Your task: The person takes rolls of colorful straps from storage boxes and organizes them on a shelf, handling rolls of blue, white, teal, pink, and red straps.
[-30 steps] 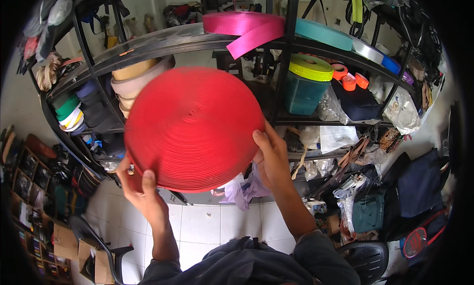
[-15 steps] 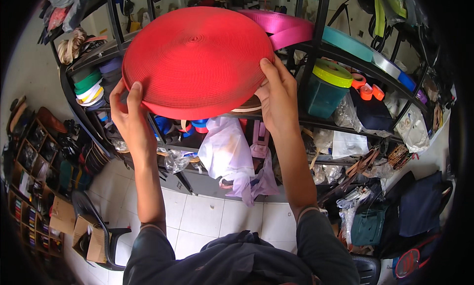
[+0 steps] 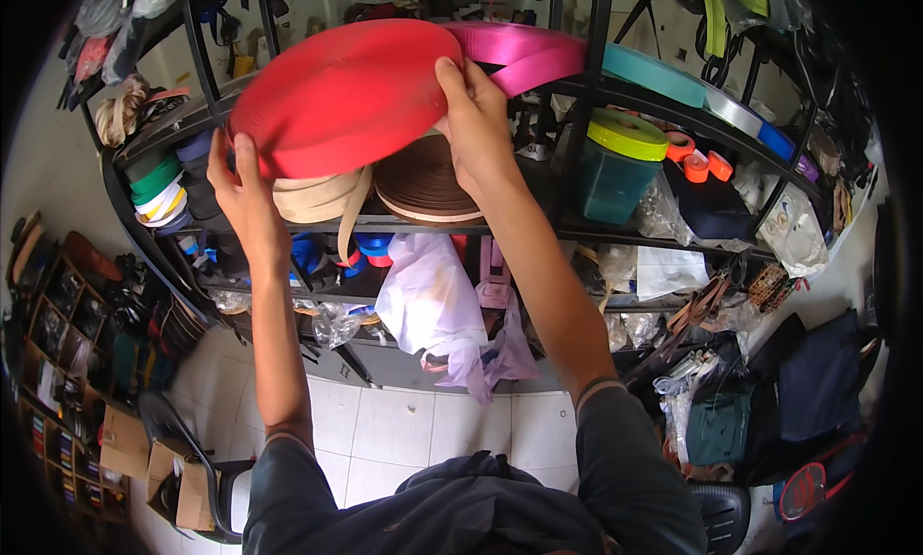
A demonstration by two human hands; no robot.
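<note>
A large flat roll of red webbing (image 3: 346,98) is held up in front of the shelf, tilted, its right side higher. My left hand (image 3: 245,204) grips its lower left edge, thumb on the face. My right hand (image 3: 473,122) grips the right edge, its thumb on the face and the other fingers partly hidden behind. Just below the red roll, a beige webbing roll (image 3: 312,197) and a dark brown webbing roll (image 3: 423,180) lie on the shelf. A pink webbing roll (image 3: 524,50) rests on the upper shelf, right behind my right hand.
The black metal shelf (image 3: 567,230) spans the front. On it are a teal tub (image 3: 613,185) under a yellow-green roll (image 3: 627,134), small orange rolls (image 3: 694,165) and a turquoise roll (image 3: 654,74). A white plastic bag (image 3: 428,290) hangs below. A chair (image 3: 178,440) stands lower left.
Both hands have carried the red roll left, and it now tilts more, right side up. The beige and brown rolls beneath have come into view.
</note>
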